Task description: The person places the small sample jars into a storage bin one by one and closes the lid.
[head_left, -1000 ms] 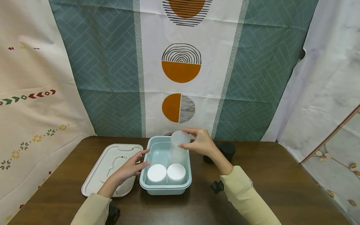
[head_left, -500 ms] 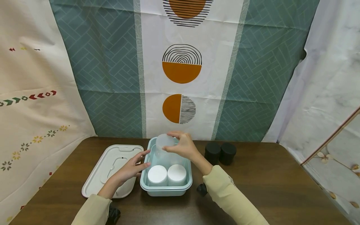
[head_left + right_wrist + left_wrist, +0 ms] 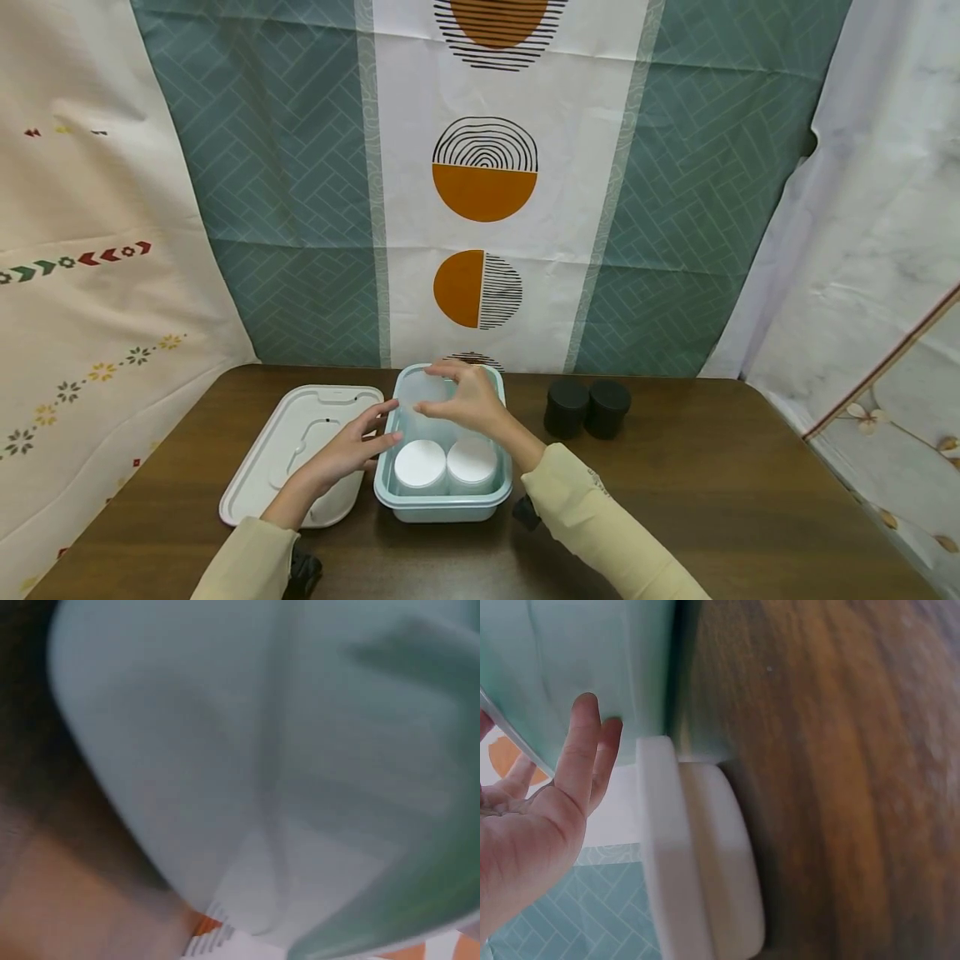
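Note:
A light blue plastic bin (image 3: 442, 502) stands on the table in the head view. In its near half sit two white-topped jars (image 3: 420, 463), side by side. My right hand (image 3: 468, 404) reaches over the right rim, thumb and fingers around the upper part of a frosted, translucent jar (image 3: 422, 390) in the far left of the bin. The jar's lower part is hard to make out against the bin. My left hand (image 3: 352, 446) rests at the bin's left side, fingers extended, fingertips at the wall (image 3: 630, 645) in the left wrist view. The right wrist view is filled by the bin's pale wall (image 3: 187, 750).
Left of the bin lies a white lid (image 3: 258, 467), partly under the left forearm. Two black cylindrical containers (image 3: 587, 408) stand together at the table's back right. Fabric hangings (image 3: 300, 208) rise behind the brown table (image 3: 712, 500).
My right hand has carried the frosted jar leftward and down, from the bin's far right to its far left. The left hand keeps its place. Both black containers are now uncovered by the right arm.

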Demonstrator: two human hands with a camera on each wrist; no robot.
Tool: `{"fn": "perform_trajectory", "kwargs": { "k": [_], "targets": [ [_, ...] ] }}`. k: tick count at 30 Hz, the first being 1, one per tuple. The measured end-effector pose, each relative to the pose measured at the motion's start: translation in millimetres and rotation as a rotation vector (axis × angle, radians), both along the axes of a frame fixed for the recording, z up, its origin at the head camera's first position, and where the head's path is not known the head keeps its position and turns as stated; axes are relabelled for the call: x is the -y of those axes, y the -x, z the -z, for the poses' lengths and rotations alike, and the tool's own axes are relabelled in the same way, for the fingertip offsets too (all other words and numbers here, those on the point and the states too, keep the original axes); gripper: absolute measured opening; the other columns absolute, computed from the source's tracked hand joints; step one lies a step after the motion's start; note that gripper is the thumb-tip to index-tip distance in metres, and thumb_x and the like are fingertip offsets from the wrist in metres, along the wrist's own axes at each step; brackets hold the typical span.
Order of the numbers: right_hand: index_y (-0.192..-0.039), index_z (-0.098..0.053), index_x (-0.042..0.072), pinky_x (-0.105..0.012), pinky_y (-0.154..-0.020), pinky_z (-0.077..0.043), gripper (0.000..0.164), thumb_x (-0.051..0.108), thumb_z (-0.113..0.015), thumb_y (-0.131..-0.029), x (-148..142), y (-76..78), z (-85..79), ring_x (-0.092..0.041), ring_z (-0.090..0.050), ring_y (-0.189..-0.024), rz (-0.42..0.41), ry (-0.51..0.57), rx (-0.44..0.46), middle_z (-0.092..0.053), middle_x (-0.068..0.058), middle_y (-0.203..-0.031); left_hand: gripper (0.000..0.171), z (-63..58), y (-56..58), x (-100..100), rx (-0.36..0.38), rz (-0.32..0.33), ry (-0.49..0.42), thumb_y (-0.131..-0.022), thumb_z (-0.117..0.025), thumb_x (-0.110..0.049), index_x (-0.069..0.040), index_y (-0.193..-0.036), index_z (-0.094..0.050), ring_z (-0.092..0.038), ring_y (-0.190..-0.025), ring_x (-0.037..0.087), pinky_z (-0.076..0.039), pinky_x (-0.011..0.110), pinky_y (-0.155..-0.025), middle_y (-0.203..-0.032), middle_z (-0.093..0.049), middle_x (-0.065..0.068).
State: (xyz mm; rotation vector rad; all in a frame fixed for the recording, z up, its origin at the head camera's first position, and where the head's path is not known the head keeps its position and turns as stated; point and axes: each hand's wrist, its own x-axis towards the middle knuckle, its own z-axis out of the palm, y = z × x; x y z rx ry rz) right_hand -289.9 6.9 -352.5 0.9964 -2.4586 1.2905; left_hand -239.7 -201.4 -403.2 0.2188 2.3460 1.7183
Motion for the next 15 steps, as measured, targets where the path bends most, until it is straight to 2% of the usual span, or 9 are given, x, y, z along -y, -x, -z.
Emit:
{"fn": "perform_trajectory", "kwargs": {
  "k": [7,15],
  "targets": [
    [-0.109,-0.065,-0.003,-0.036,-0.091,-0.045,0.049,0.02,-0.08,-0.067,0.3,6.5,19.3,-0.024,-0.056,-0.109,-0.052,-0.057,0.006,-0.064,-0.014,-0.11,0.063,2.7,0.8,-0.5,-0.008,-0.009,-0.006,-0.09,-0.057,-0.03,-0.015,-0.143,-0.026,-0.043,-0.118,0.038,-0.05,0.046,-0.08,-0.138,-0.031,0.026],
    [-0.111,-0.062,-0.004,-0.034,-0.093,-0.043,0.052,0.023,-0.078,-0.07,0.0,11.2,27.8,-0.025,-0.057,-0.109,-0.093,-0.209,-0.062,-0.063,-0.014,-0.112,0.062,2.5,1.1,0.8,-0.019,-0.001,-0.007,-0.09,-0.057,-0.029,-0.015,-0.143,-0.027,-0.046,-0.115,0.036,-0.05,0.046,-0.079,-0.138,-0.032,0.027]
  ]
}}
